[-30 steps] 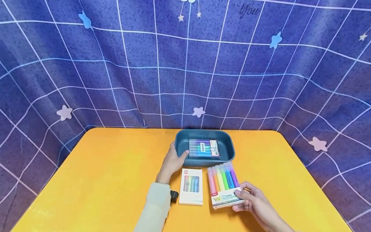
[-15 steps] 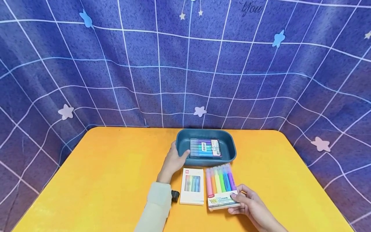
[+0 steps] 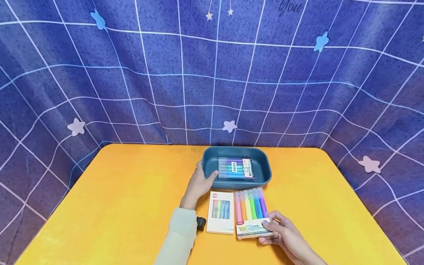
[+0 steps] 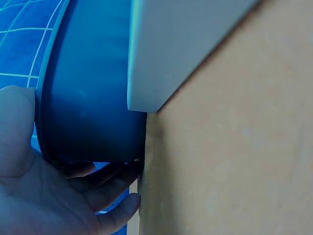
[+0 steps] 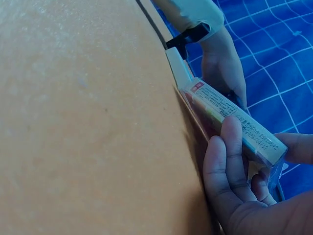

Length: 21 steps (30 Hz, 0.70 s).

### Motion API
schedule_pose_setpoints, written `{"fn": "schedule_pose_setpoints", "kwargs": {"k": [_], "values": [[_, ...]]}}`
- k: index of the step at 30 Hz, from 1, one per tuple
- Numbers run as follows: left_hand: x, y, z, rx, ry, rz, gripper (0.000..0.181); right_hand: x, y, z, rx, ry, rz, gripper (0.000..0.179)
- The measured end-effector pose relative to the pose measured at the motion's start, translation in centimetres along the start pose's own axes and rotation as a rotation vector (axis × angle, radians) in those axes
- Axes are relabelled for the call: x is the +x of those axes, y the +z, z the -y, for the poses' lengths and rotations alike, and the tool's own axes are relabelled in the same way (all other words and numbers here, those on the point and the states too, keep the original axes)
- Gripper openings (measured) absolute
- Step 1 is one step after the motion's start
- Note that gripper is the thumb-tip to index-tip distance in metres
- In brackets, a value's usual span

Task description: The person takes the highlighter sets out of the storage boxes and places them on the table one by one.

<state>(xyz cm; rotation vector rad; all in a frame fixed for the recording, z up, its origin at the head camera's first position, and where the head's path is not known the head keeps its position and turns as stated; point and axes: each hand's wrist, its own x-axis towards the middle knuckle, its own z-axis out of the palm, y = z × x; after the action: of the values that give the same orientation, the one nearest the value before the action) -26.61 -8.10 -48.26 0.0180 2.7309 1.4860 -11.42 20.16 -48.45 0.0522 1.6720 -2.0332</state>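
Note:
A dark blue-green plastic bin (image 3: pixel 263 173) stands near the table's back edge. My left hand (image 3: pixel 197 184) grips its left end, thumb over the rim and fingers outside, as the left wrist view shows on the bin wall (image 4: pixel 88 93). Inside the bin lies a clear pack of blue-to-purple pens (image 3: pixel 228 171). With my right hand (image 3: pixel 285 235) I hold a clear-and-white pack of highlighters (image 3: pixel 252 211) by its lower right corner; in the right wrist view, fingers lie under the pack (image 5: pixel 234 115). Left of this pack, a white box with a window (image 3: pixel 220 225) lies on the table.
The yellow table (image 3: pixel 132 191) extends to both sides of the bin. A blue curtain with white grid lines (image 3: pixel 198 88) hangs behind and around it. A black strap device (image 3: pixel 201 223) sits on the left wrist.
The highlighter pack has shifted left and straightened, coming alongside the white box. My left hand stays on the bin. The whole view has drifted slightly.

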Motion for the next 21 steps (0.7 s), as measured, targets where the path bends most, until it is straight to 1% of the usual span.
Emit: {"fn": "schedule_pose_setpoints", "kwargs": {"k": [6, 11, 16, 21], "values": [[0.1, 0.06, 0.02, -0.01, 0.022, -0.007, 0.084, 0.13, -0.03, -0.11, -0.052, 0.02, -0.048, 0.019], [0.09, 0.06, -0.01, -0.015, 0.017, -0.003, 0.084, 0.09, 0.11, -0.11, -0.178, 0.018, -0.124, 0.025], [-0.01, 0.08, 0.02, -0.013, 0.01, 0.0, 0.085, 0.13, 0.06, -0.12, -0.303, 0.049, -0.205, 0.028], [0.03, 0.07, 0.08, -0.013, 0.016, -0.001, 0.085, 0.12, -0.35, -0.29, -0.36, 0.057, -0.215, 0.028]]}}
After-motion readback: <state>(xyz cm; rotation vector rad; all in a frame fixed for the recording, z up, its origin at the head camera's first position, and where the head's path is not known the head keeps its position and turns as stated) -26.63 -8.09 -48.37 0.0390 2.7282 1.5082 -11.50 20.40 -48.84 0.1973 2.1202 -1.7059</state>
